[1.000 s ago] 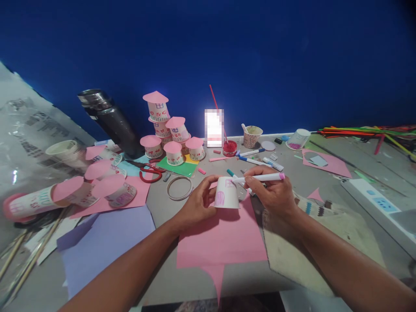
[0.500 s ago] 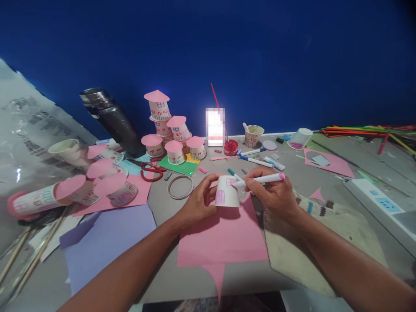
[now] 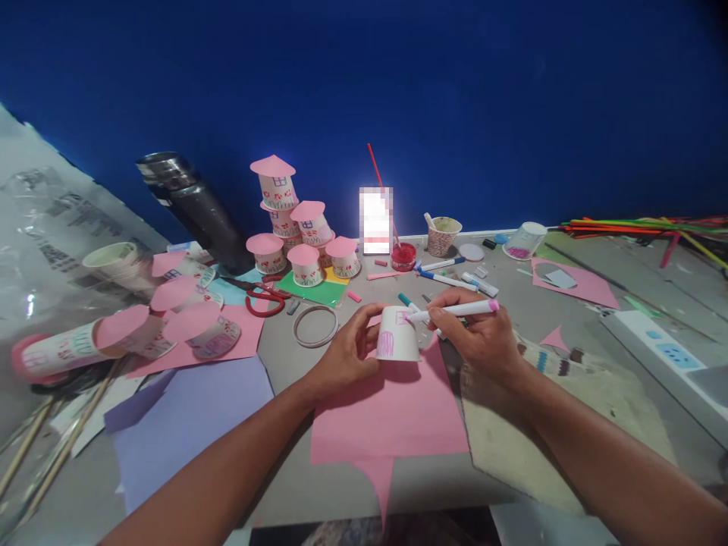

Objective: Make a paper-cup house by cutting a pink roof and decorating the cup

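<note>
My left hand (image 3: 344, 356) grips an upturned white paper cup (image 3: 396, 334) that stands on a pink paper sheet (image 3: 390, 413). The cup shows a pink door drawn low on its side and a small window higher up. My right hand (image 3: 481, 337) pinches a white marker with a pink end (image 3: 455, 309); its tip touches the cup near the window. Both hands sit at the middle of the table.
Finished cup houses with pink roofs (image 3: 296, 227) are stacked behind, more lie at the left (image 3: 171, 318). Red scissors (image 3: 265, 299), a tape ring (image 3: 315, 327), a dark flask (image 3: 193, 208), loose markers (image 3: 455, 277), a red paint pot (image 3: 403, 257), coloured sticks (image 3: 642, 227) and purple paper (image 3: 187, 425) surround the spot.
The marker tip has shifted slightly on the cup's side near the window. The left hand keeps hold of the cup in the same place.
</note>
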A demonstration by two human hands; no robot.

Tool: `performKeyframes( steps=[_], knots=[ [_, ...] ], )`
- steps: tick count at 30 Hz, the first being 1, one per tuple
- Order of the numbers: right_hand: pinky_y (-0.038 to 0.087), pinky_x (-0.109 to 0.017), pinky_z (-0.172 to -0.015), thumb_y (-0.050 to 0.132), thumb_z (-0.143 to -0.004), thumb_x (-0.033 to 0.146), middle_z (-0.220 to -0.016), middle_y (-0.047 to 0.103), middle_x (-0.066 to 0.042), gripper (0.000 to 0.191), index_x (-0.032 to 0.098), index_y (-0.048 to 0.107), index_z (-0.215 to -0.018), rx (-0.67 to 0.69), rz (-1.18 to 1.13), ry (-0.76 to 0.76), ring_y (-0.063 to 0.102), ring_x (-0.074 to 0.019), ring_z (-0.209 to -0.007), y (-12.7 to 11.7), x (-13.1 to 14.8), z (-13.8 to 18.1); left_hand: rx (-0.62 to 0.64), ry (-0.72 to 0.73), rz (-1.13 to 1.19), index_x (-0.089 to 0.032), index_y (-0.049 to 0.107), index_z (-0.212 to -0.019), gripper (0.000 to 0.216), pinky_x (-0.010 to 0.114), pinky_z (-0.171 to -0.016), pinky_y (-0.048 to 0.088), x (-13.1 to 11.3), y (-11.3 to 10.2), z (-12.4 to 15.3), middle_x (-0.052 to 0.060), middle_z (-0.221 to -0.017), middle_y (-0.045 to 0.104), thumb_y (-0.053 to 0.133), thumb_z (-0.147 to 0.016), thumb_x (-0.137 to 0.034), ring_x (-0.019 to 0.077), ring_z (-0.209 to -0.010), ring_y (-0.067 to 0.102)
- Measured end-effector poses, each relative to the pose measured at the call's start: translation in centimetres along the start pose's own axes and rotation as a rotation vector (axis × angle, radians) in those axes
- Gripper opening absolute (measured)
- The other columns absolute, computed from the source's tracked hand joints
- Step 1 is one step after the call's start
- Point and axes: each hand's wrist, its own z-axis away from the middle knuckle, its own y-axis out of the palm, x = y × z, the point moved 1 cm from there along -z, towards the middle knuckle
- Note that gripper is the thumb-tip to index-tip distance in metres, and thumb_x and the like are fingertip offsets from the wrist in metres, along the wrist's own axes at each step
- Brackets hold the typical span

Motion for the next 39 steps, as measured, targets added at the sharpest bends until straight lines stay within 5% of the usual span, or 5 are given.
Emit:
performKeyframes(
  steps=[39],
  knots=[
    [0.047,-0.027,-0.056,0.067,-0.089,0.028,-0.066,0.071,-0.001,0.014,0.021,0.072,-0.077,0.001,0.018,0.024,0.062,-0.0152,-0.058,-0.08,0.21,-0.14,0.012,0.006,-0.027,-0.025,0.056,-0.138,0.074,0.047,-0.119,0.046,-0.22,0.1,0.05,0.012,-0.146,0.059,0.075,-0.069,-0.003,0.0346,-0.143,0.058]
  ],
)
